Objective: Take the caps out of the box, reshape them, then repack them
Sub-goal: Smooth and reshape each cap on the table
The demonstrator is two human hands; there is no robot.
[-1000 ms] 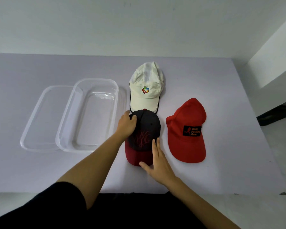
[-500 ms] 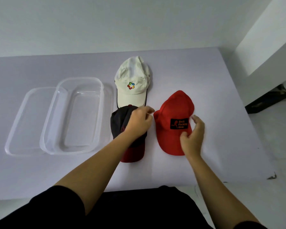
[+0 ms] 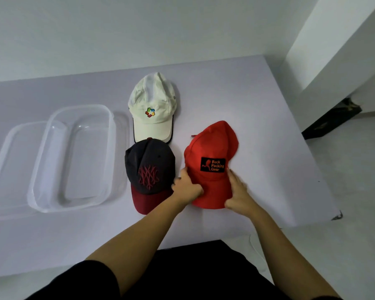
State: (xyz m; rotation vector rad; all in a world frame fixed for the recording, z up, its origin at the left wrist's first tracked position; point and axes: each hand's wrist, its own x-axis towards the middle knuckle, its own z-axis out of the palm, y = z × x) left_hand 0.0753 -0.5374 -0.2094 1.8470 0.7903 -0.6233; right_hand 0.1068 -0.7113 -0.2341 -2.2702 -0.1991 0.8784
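— What was nearest the camera?

— Two bare forearms reached out from dark sleeves over the pale bench (image 3: 268, 109). The left hand (image 3: 187, 187) and the right hand (image 3: 238, 195) each gripped a side of the red cap (image 3: 212, 146) at its brim, fingers closed on the fabric.

— And the cap itself?

— It lay on the bench, brim toward the person, a black patch reading "Back Packing Gear" on its front.

— What sat beside it?

— Just to its left lay a dark cap (image 3: 149, 167) with a maroon brim and a red stitched emblem, untouched. Further left stood the clear plastic box (image 3: 52, 148), nothing inside, with its clear lid (image 3: 7, 161) flat on the bench, tucked partly beneath its left edge.

— And farther back?

— A white cap (image 3: 153, 105) with a small multicoloured logo rested beyond the dark one, its brim meeting that cap's crown. A white wall rose behind the bench.
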